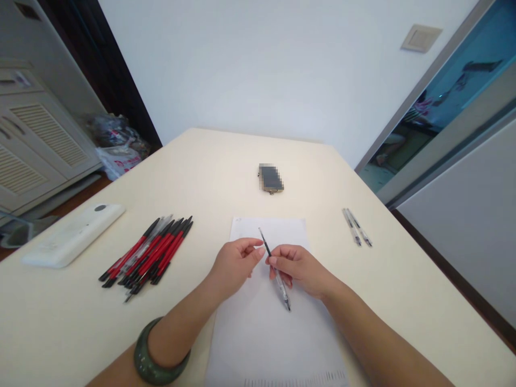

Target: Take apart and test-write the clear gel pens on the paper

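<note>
My right hand [296, 266] pinches a clear-barrelled pen [282, 287] between thumb and fingers. A thin dark refill [266, 245] sticks out past the fingertips, pointing away from me, with a pale tip. Beside that refill is my left hand [237, 263], its thumb and index finger slightly apart and nothing visible between them. Both hands are above a white sheet of paper [274, 338], which has a row of short pen strokes along its near edge. A green bangle [155, 357] circles my left wrist.
A pile of red-and-black and clear pens [151, 252] lies to the left, beside a white plastic object [76, 236]. Two clear pens [357, 228] lie on the right. A pixelated dark item [271, 178] sits farther back on the cream table [217, 172], near the wall.
</note>
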`<state>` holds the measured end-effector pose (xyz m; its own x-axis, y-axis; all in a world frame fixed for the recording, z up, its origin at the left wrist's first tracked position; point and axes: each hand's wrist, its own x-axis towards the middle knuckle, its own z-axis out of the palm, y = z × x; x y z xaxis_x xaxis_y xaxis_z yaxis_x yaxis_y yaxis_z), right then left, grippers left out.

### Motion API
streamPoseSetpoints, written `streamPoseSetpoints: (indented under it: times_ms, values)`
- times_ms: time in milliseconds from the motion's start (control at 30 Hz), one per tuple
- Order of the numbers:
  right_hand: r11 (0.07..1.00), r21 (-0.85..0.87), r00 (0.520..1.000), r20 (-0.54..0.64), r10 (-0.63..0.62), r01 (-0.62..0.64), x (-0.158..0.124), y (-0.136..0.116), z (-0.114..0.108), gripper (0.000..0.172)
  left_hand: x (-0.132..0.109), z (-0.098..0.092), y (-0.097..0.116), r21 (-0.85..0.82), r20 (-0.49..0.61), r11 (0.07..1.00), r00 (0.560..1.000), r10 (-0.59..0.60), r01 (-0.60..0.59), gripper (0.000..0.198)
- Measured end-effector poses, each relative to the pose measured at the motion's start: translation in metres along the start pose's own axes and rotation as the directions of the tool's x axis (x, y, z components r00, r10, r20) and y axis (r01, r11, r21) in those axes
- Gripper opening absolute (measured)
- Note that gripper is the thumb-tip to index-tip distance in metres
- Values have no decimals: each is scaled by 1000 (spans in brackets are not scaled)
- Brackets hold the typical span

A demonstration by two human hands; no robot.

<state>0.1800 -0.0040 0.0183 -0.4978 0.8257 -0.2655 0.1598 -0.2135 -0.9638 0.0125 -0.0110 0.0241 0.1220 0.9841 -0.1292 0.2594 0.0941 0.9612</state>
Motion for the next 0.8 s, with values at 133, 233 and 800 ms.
streamPoseSetpoints:
  times_ms: [133, 233, 800]
  values:
    - [1000, -8, 999, 31, 8, -8, -2, -3, 2, 22, -2, 7, 2, -109, 51, 993, 998, -31, 36, 26]
    - [1000, -15, 999, 43, 16, -15, -2, 0, 1, 22, -1, 6, -2, -160, 30, 987, 999, -19, 23, 24]
    - [990, -133, 995, 87, 55, -43, -2, 0, -2, 19, 9, -11, -9, -321, -169, 944, 985, 15, -70, 22]
